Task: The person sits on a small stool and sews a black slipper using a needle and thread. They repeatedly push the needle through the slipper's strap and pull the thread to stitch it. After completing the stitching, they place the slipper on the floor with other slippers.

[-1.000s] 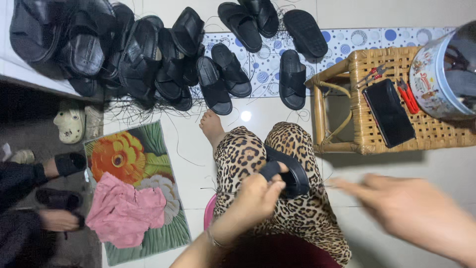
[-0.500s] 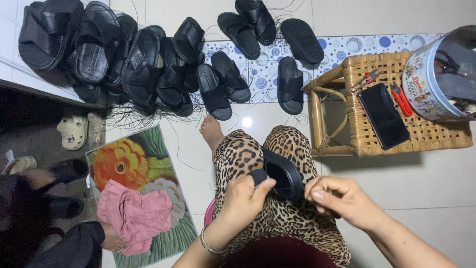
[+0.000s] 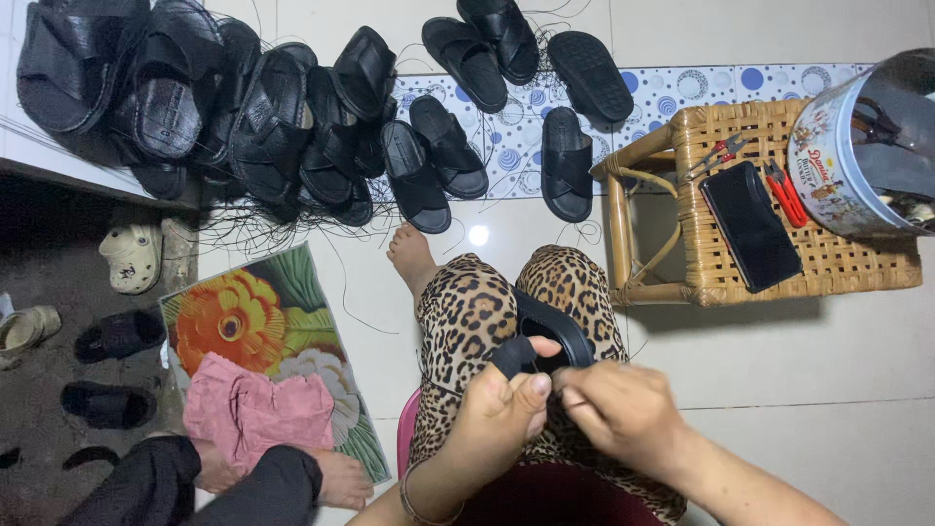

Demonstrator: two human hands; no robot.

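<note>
Both hands working a black sandal (image 3: 550, 336) on the lap. Left hand (image 3: 502, 414) fingers pinching its strap end, right hand (image 3: 614, 414) fingers pinched at the sole edge. Looks like mid-stitching or trimming. Pliers (image 3: 784, 190) sit on the stool (image 3: 828, 268) at 2 o'clock.

Bright overhead light leaves a small glare spot on the tiled floor (image 3: 478, 235). The left edge falls into shadow. The right hand (image 3: 623, 414) looks slightly blurred, perhaps from motion.
</note>
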